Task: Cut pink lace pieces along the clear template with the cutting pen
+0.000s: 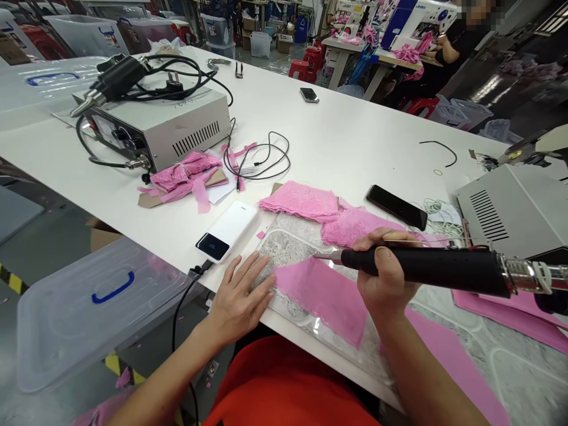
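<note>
My right hand (387, 281) is wrapped round the black handle of an ultrasonic cutter (426, 266), with a cable at its rear end. The cutter's narrow metal tip touches or is just above the upper edge of a flat pink fabric piece (323, 296). That piece lies on a clear, scratched plastic lid (288, 245) used as a surface. My left hand (244, 296) lies flat with fingers stretched out, its fingertips at the fabric's left end. Behind the tip are stacked pink lace pieces (306, 201). A larger pink fabric sheet (452, 361) lies under my right forearm.
A grey control box (186, 127) with another cutter (115, 80) on top stands left; a second box (515, 201) stands right. A white power bank (228, 231), a black phone (397, 207) and a looped cable (266, 168) lie nearby. A person sits at a sewing machine (417, 23) beyond.
</note>
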A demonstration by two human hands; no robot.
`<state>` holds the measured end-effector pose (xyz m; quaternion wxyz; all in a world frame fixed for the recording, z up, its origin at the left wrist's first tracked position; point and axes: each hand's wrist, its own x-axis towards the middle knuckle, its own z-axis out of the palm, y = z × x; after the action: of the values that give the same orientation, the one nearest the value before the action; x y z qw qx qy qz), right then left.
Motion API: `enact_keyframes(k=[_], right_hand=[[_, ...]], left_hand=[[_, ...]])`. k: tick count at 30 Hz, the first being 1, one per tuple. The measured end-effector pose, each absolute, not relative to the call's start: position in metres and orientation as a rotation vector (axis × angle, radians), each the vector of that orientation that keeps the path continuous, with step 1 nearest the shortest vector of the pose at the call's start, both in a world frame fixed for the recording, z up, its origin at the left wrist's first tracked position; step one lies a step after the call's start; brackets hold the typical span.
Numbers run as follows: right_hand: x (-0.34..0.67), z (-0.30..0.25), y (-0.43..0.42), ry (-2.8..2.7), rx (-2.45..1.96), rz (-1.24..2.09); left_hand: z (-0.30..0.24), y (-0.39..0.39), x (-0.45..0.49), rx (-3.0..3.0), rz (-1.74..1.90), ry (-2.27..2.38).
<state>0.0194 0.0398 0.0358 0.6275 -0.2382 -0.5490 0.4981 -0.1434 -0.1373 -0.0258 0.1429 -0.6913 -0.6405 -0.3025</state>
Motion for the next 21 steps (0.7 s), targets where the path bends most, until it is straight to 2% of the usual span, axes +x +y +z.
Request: enact_keyframes(k=[21], right_hand=[[0.018,0.046,0.028,-1.259,-0.535,1.222]], left_hand=[[-0.028,-0.140,-0.144,-1.993,-0.874,-1.845]])
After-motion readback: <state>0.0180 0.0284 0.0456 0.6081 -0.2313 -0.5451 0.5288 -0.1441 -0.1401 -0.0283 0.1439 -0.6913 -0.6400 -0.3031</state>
